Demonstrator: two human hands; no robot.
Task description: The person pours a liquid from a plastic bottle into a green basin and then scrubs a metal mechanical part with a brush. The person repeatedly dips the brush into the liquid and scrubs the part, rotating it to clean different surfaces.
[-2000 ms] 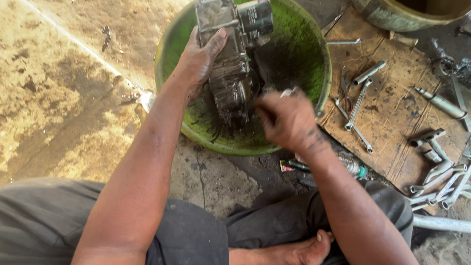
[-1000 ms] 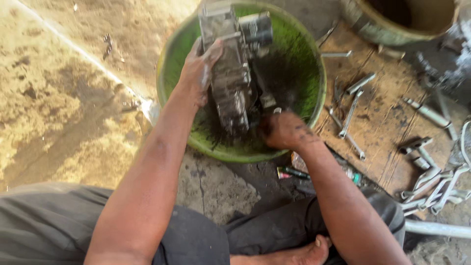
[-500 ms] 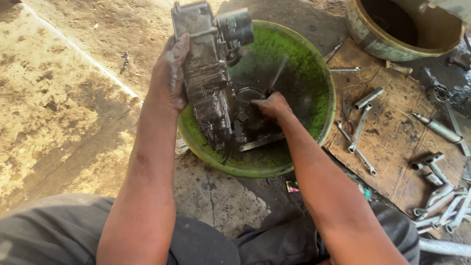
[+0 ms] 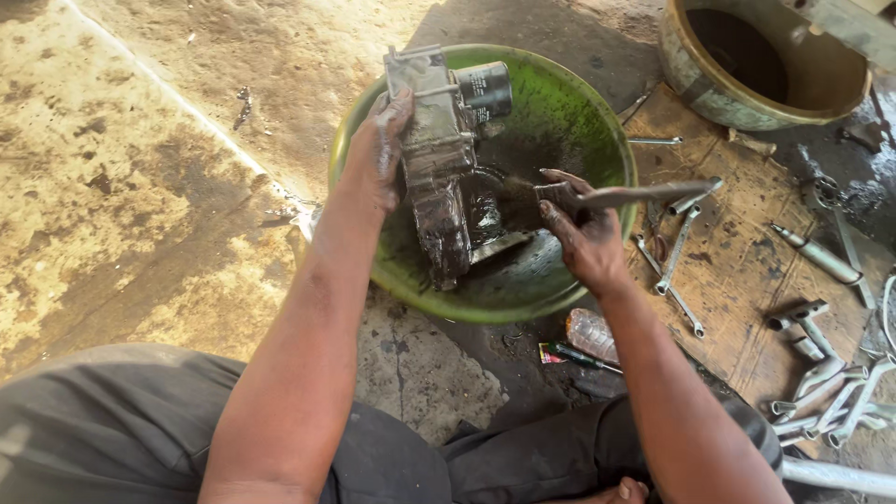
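— What lies closest to the person?

— Dark trousers over the knees, then a small clear plastic bottle (image 4: 590, 333) and a pen-like stick (image 4: 579, 356) on the grimy floor just below the basin's near rim.

— And the hands?

— They are apart. The right hand (image 4: 581, 233) is closed around the handle of a paintbrush (image 4: 597, 197), whose dark bristles touch the side of the engine part. The left hand (image 4: 381, 154) is clamped on the upper left edge of that engine casing (image 4: 437, 159), holding it upright.

— Where does the casing stand?

— Inside the green basin (image 4: 579, 112), its lower end in the black oily liquid at the bottom. A black cylindrical filter (image 4: 484, 91) sticks out from its top right.

— What is to the right?

— A wooden board (image 4: 737, 271) on the floor, with spanners (image 4: 674, 252) lying just beside the basin and a cluster of socket wrenches (image 4: 826, 392) further right.

— And farthest away?

— A worn metal drum (image 4: 737, 103), open-topped, at the upper right, well apart from the hands.
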